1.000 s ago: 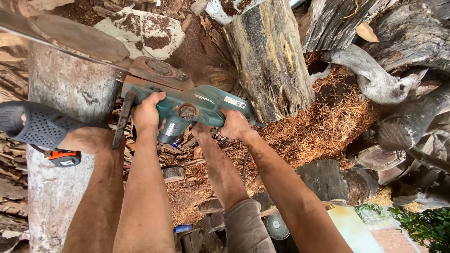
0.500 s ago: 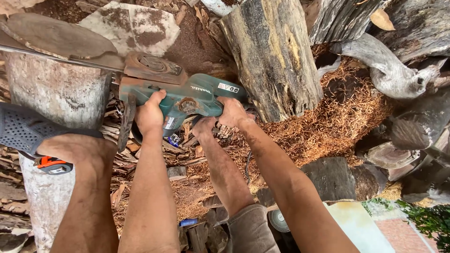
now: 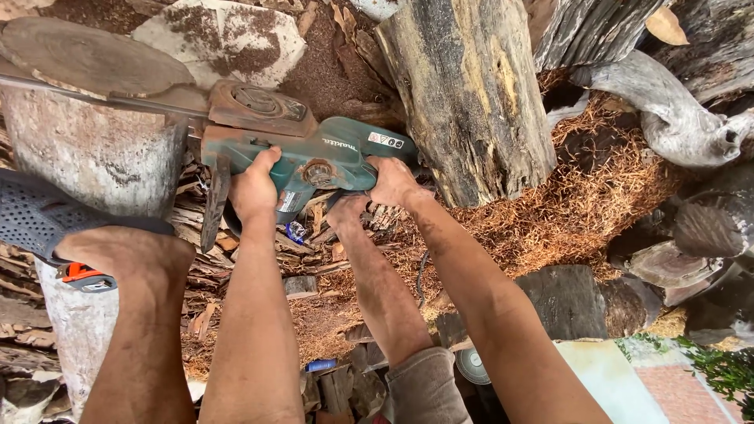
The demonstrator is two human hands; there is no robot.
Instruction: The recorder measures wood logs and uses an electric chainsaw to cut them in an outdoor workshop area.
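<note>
Both hands' grips, left hand (image 3: 253, 186) and right hand (image 3: 393, 182), clench the chainsaw (image 3: 314, 153) (bar pointing left).

Both bare forearms reach forward and down to the chainsaw (image 3: 314, 153). The left hand (image 3: 255, 188) is wrapped around its front handle, knuckles up — fingers curled under. The right hand (image 3: 393, 182) is clenched on the rear grip at the saw's right end, wrist slightly bent — arm straight.

teal chainsaw (image 3: 314, 161), pale grey log (image 3: 94, 157)
</note>
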